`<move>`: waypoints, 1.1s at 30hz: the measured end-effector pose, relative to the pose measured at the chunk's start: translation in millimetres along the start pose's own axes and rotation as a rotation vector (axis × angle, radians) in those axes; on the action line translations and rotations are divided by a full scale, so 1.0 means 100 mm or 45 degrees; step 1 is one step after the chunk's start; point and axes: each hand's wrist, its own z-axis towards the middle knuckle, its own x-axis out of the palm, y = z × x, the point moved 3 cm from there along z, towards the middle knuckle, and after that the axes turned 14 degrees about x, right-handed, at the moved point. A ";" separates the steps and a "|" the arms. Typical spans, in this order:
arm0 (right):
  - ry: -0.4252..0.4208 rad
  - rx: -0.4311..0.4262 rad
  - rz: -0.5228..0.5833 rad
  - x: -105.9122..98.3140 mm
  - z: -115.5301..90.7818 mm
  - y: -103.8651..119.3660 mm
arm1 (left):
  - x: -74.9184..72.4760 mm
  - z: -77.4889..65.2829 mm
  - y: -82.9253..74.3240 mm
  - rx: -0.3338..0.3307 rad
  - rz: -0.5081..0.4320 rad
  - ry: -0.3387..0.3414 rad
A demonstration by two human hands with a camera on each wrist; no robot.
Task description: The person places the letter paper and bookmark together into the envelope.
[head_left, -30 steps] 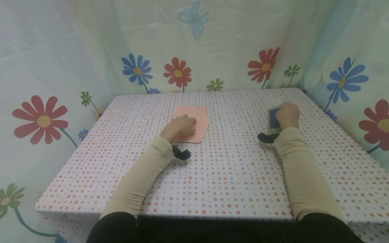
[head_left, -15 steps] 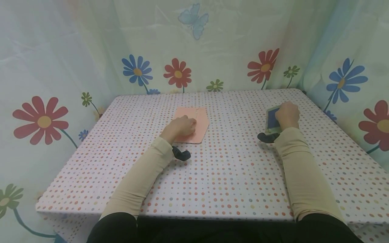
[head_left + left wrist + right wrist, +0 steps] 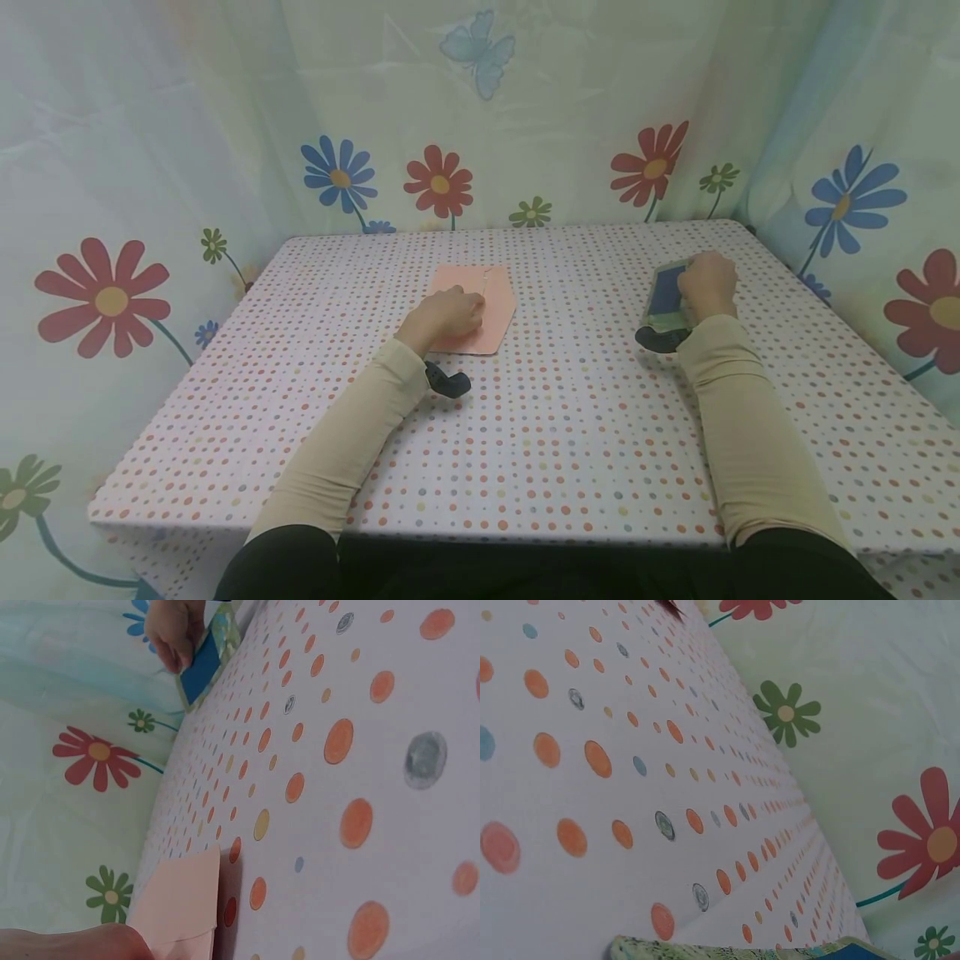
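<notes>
The right hand's point(image 3: 708, 285) fingers are clamped on the right side of a green-bordered blue card point(image 3: 664, 290), which is tilted; whether it touches the cloth is hard to tell. The left hand's point(image 3: 448, 312) fingers are bent over a flat pink piece point(image 3: 492, 325) with a tapered right end and a thin line running to its far edge; whether they pinch it or only rest there cannot be told. Black curved fittings sit below each wrist, near the beige sleeves point(image 3: 753, 417). The pink piece lies around mid-tabletop point(image 3: 555, 467), well apart from the card at the right. A dotted cloth covers the tabletop, and flowered curtains point(image 3: 570, 100) stand behind it.
</notes>
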 end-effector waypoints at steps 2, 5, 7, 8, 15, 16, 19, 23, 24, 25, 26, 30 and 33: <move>0.015 0.014 0.016 0.00 -0.02 0.00 | 0.00 0.00 0.00 0.001 0.004 -0.001; 0.050 0.039 0.011 0.01 -0.03 0.01 | 0.00 0.00 0.00 0.000 0.003 -0.003; 0.055 0.043 0.010 0.00 -0.03 0.01 | 0.00 0.00 0.00 0.000 0.002 -0.004; 0.049 0.046 0.015 0.00 -0.04 0.02 | 0.00 0.00 -0.01 0.000 0.001 -0.004; 0.046 0.060 0.040 -0.01 -0.05 0.08 | 0.00 0.00 -0.01 -0.010 0.004 -0.007; 0.054 0.061 0.032 0.00 -0.05 0.08 | 0.00 0.00 -0.01 -0.012 0.004 -0.008; 0.060 0.070 0.029 0.02 -0.03 0.09 | -0.01 -0.01 -0.02 -0.011 0.006 -0.008; 0.051 0.076 0.051 0.06 0.00 0.10 | -0.01 -0.01 -0.02 -0.011 0.005 -0.008; 0.065 0.083 0.051 0.07 0.00 0.10 | 0.00 -0.01 -0.02 -0.013 0.004 -0.008; 0.084 0.095 0.063 0.07 0.00 0.10 | 0.00 -0.01 -0.02 -0.016 0.002 -0.009; 0.096 0.103 0.063 0.08 0.01 0.10 | 0.00 -0.01 -0.02 -0.018 0.000 -0.009; 0.158 0.130 0.094 0.11 0.00 0.12 | 0.00 0.00 -0.02 -0.023 -0.007 -0.010; 0.175 0.132 0.133 0.12 -0.03 0.15 | 0.00 0.00 -0.01 -0.022 -0.007 -0.014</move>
